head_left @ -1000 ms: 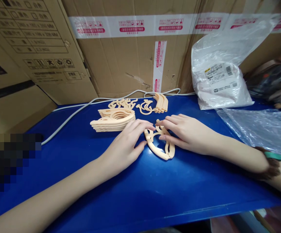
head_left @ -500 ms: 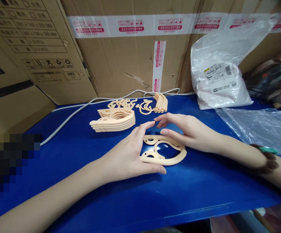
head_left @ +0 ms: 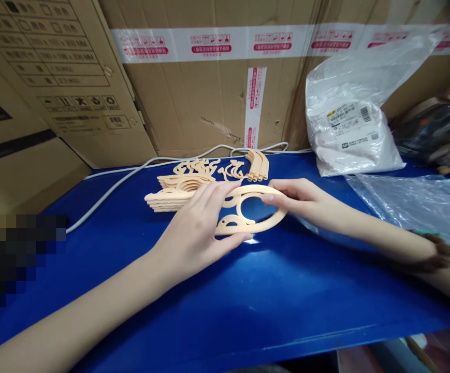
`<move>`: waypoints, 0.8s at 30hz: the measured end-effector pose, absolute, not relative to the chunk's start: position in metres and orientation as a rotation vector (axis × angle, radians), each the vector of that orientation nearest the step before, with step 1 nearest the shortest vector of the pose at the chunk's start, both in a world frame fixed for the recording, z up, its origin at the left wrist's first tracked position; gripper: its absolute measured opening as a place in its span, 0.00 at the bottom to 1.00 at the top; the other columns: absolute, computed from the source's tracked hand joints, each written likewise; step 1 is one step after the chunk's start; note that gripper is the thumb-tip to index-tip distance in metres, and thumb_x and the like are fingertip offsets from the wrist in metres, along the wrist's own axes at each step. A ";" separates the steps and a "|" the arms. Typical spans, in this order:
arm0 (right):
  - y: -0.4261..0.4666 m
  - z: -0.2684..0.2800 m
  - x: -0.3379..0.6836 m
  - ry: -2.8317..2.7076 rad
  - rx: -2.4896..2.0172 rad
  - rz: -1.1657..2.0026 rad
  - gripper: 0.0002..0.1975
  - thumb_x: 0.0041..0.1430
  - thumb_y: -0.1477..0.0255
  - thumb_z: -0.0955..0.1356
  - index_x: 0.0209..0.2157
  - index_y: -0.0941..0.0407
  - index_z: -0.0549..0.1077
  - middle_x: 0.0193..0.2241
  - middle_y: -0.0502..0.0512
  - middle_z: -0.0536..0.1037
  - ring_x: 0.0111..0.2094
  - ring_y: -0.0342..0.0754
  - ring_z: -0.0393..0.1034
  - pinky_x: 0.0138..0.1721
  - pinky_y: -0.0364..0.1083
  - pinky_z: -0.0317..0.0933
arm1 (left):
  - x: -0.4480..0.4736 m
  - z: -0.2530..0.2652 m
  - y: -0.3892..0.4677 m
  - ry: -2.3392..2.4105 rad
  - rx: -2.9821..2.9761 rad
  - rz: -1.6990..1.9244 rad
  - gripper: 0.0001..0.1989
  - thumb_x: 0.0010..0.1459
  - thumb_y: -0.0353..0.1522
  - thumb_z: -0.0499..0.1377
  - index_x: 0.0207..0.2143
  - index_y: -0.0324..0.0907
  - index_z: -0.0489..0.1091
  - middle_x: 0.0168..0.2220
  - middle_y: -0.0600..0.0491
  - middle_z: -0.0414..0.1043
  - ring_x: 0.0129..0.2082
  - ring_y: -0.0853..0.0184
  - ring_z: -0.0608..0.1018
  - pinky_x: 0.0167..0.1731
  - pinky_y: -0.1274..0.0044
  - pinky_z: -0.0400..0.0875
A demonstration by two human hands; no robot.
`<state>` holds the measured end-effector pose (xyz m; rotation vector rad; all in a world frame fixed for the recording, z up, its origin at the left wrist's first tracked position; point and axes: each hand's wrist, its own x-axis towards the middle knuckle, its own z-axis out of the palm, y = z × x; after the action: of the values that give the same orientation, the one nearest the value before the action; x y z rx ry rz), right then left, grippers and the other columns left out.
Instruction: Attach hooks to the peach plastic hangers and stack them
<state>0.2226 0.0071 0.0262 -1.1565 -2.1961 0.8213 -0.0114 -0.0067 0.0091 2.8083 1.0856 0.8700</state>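
A folded cream plastic folding hanger (head_left: 268,226) is held between both my hands, lifted a little off the blue table. My left hand (head_left: 193,223) grips its left end, fingers over the far edge and thumb along the near edge. At the right end, the thumb and fingers of my right hand (head_left: 300,199) pinch the curved rim. Just beyond my left hand lies a neat stack of matching folded hangers (head_left: 166,201), partly covered by that hand. Behind it are loose cream hooks (head_left: 197,167), more curved hook pieces (head_left: 233,170) and several curved tube-like arms (head_left: 259,165).
A white cable (head_left: 121,194) runs across the back of the blue table (head_left: 225,316). Cardboard boxes (head_left: 193,103) wall the back and left. A white plastic bag (head_left: 354,129) stands at the back right, with a clear plastic bag (head_left: 422,207) lying before it.
The folded hanger has risen off the table and moved away from me, toward the stack. My right hand, earlier hovering over it, now pinches its right end.
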 end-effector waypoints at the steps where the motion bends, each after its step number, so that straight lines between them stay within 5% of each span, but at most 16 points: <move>1: 0.007 0.027 0.222 -2.115 -1.116 0.965 0.19 0.62 0.56 0.63 0.31 0.58 0.70 0.26 0.49 0.70 0.26 0.42 0.59 0.26 0.41 0.51 | -0.012 0.010 -0.007 1.094 2.822 0.868 0.33 0.57 0.41 0.62 0.59 0.41 0.52 0.55 0.46 0.64 0.56 0.59 0.67 0.56 0.67 0.63; 6: 0.006 0.026 0.218 -1.895 -1.107 1.259 0.18 0.58 0.57 0.67 0.33 0.60 0.72 0.28 0.50 0.71 0.27 0.42 0.60 0.27 0.42 0.51 | -0.013 0.010 -0.006 1.107 2.869 0.834 0.37 0.54 0.46 0.64 0.59 0.38 0.54 0.55 0.44 0.64 0.55 0.58 0.67 0.55 0.67 0.64; 24: 0.006 0.022 0.217 -1.982 -1.031 1.267 0.15 0.62 0.60 0.65 0.33 0.59 0.68 0.28 0.48 0.66 0.27 0.40 0.55 0.26 0.41 0.48 | -0.013 0.016 -0.007 1.051 2.882 0.791 0.35 0.52 0.40 0.66 0.57 0.39 0.56 0.53 0.45 0.64 0.53 0.59 0.68 0.52 0.68 0.66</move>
<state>0.2174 0.0057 0.0218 -1.0315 -1.9822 1.2667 -0.0131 -0.0074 0.0163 2.8815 1.0506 0.7913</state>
